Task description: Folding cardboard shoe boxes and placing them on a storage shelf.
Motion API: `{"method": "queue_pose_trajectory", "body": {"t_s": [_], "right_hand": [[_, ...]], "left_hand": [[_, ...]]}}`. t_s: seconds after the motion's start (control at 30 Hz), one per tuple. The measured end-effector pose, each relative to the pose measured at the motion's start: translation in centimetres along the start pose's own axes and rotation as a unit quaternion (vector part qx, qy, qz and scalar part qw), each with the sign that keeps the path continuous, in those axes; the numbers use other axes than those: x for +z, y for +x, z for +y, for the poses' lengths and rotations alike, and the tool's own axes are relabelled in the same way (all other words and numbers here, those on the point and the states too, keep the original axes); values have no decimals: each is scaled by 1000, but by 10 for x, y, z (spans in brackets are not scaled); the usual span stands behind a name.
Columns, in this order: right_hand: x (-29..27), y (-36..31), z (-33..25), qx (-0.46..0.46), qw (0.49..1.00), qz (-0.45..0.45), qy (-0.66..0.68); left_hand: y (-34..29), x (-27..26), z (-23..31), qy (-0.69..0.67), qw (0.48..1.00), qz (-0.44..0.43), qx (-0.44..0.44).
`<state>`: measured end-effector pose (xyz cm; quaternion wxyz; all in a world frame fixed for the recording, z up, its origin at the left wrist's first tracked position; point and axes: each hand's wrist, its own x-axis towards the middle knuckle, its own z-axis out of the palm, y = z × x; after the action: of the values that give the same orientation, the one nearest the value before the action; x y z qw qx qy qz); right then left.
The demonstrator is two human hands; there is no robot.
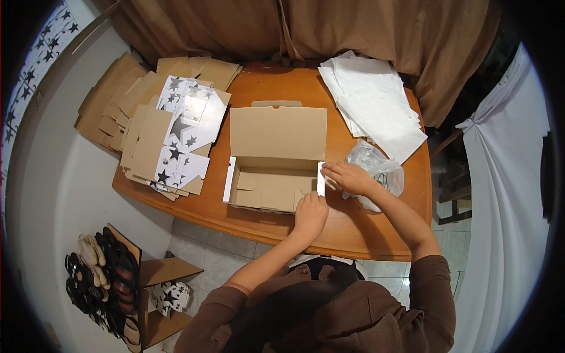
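An open cardboard box (278,132) stands on the wooden table in front of me, plain brown inside, its lid tilted back on the far side. White shows on the outer faces of its short sides. My left hand (312,216) is closed at the near right corner, fingers bent over the edge. At the far end of that same right side, my right hand (348,178) grips the white edge with its fingertips. Small brown flaps lie folded inside near both front corners. The box's outer front face is mostly hidden.
Flat cardboard blanks (141,135), some with black stars on white, are piled at the table's left. White paper sheets (374,97) lie at the far right, a clear plastic bag (385,173) nearer. Shoes (106,273) hang on a rack at lower left.
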<state>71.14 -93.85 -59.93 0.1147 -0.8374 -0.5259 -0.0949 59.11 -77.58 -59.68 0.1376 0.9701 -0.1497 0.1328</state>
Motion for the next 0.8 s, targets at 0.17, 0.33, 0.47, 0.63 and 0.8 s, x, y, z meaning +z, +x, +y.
{"method": "queue_pose_trajectory", "body": {"t_s": [0.17,0.33,0.47,0.63,0.8], "right_hand": [[15,3,13,-30,997,62,25],[3,16,22,-83,995,45,-21],[3,22,24,-67,998,6,-15],[0,27,26,-81,995,-45,-29],[6,30,32,-105,992,-59,-42]], "left_hand": [[-2,-2,7,49,999,-2,0],[0,0,16,127,989,-71,-15],[1,6,21,139,987,-78,-34],[-4,20,17,83,989,-110,-52],[-3,24,11,-8,993,-92,-79]]}}
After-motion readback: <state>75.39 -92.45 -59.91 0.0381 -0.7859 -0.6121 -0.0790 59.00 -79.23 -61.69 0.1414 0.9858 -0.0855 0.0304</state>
